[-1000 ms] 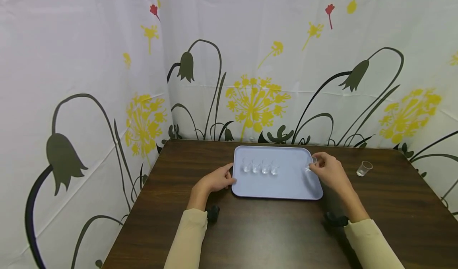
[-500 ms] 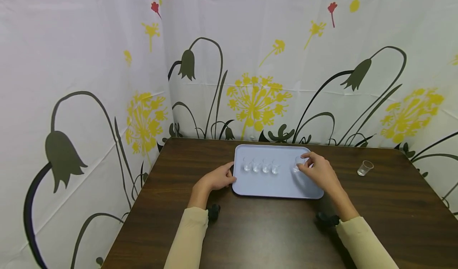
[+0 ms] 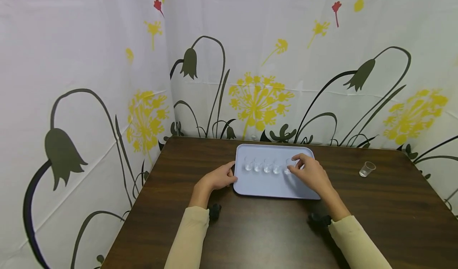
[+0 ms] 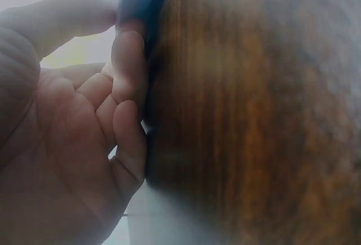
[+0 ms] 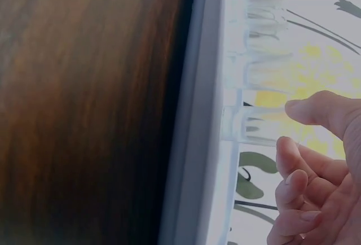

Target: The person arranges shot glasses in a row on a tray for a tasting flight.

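A pale blue tray lies on the table, and a row of several small clear shot glasses stands on it. At the right end of that row, my right hand pinches one more shot glass near its rim, between thumb and fingers. The held glass is upright with its base at the tray surface. My left hand grips the tray's left edge, thumb on top; in the left wrist view its other fingers curl against the tray's side and underside.
Another clear glass sits on the dark wooden table to the right of the tray. A white curtain with printed flowers hangs behind the table and along its left side.
My right hand has moved left over the tray with the shot glass, from the tray's right edge to the end of the row. My left hand stays on the tray edge.
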{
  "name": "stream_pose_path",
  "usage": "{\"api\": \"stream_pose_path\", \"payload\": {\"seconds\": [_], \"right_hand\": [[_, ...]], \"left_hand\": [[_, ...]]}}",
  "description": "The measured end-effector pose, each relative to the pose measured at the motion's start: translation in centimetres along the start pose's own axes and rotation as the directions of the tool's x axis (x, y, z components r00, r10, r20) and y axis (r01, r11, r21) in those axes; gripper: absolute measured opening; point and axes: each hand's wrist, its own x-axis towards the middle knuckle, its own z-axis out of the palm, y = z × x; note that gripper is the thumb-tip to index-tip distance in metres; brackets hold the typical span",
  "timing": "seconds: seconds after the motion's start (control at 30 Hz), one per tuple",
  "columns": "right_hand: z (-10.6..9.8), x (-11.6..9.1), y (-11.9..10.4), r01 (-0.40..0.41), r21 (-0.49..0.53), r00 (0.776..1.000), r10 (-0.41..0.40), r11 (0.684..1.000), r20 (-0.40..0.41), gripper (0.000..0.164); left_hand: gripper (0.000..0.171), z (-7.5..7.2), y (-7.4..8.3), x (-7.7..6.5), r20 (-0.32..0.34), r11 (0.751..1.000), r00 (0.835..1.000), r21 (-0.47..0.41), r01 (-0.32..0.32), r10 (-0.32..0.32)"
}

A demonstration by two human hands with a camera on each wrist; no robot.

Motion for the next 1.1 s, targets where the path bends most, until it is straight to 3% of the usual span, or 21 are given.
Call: {"api": "stream_pose_path", "payload": {"seconds": [0.6,1.1], "right_hand": [[0.58,-0.22,-0.52,0.013,-0.017,1.000,-0.013,1.000,-0.001,0.040],[0.41,-0.26,-0.08,0.004,-0.015,0.999,-0.003,1.000,0.055,0.046]], "left_hand": [[0.072,-0.07,-0.03,0.10,0.000,1.000,1.000,0.012,-0.006,0.006],[0.072,-0.18,0.08,0.04,0.004,1.000,1.000,0.012,-0.002,0.002]]}}
